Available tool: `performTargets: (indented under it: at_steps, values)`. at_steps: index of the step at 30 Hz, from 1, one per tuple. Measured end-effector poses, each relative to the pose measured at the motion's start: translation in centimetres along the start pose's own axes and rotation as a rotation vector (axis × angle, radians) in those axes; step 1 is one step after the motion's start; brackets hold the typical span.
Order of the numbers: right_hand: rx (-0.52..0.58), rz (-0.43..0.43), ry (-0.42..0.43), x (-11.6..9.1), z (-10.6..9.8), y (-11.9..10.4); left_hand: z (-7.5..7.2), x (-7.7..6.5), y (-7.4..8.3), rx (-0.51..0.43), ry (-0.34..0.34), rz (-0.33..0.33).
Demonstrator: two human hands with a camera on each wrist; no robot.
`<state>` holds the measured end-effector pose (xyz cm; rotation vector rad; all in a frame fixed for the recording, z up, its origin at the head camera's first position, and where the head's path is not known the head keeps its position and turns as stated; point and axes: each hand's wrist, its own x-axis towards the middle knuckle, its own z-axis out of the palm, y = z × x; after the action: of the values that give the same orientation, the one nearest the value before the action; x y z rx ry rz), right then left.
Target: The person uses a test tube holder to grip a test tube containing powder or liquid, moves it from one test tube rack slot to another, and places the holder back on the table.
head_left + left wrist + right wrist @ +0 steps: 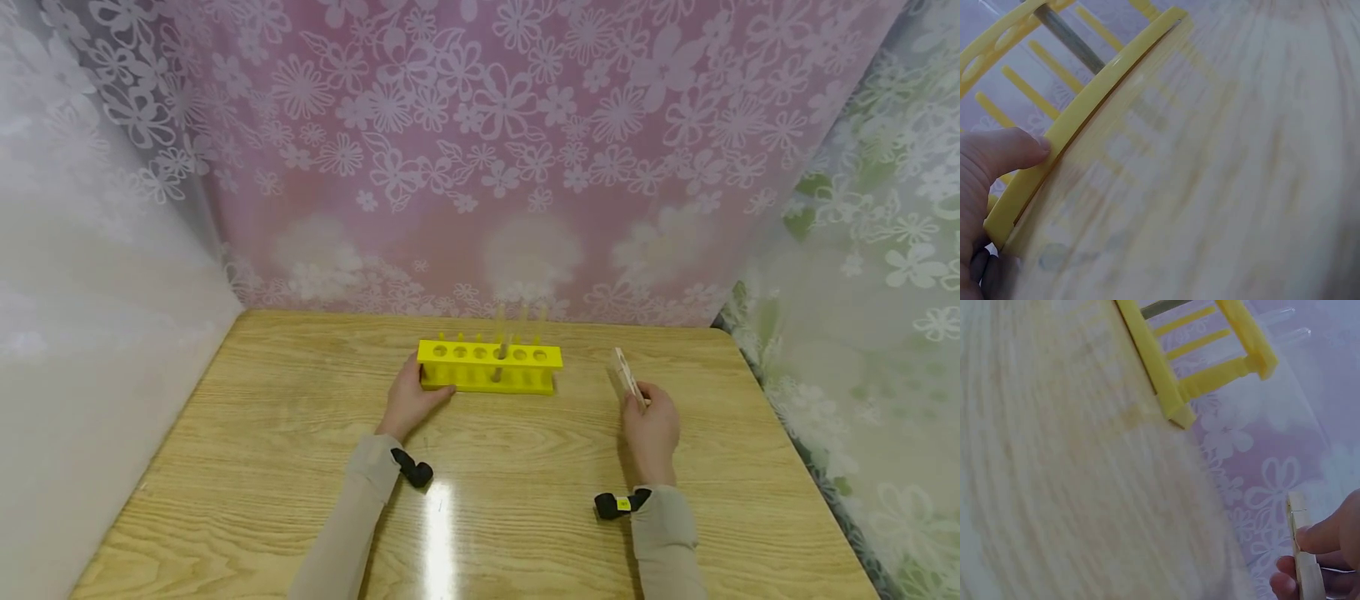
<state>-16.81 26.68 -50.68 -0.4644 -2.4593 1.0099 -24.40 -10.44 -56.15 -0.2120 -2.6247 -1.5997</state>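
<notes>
Gripping the left end of the yellow rack [487, 365], the left hand [408, 402] angles up-right near frame centre; farther right, the right hand [652, 427] pinches a wooden clip [627, 374].

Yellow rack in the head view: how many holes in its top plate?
6 holes, in one row along the yellow rack: three from the end by the left hand, a fourth holding a grey rod-like object, two more toward the right end. None looks hidden.
</notes>
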Motion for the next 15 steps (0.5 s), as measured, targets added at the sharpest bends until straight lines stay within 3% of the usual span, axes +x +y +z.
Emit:
performTargets:
  at_steps: [7, 15]
  values:
    - [-0.055, 0.013, -0.023, -0.9, -1.4, -1.8, -0.2, -0.2, -0.4, -0.001, -0.009, 0.007]
    - [-0.064, -0.036, -0.016, -1.9, -3.0, -4.0, -0.5, -0.6, -0.3, 0.012, -0.023, 0.007]
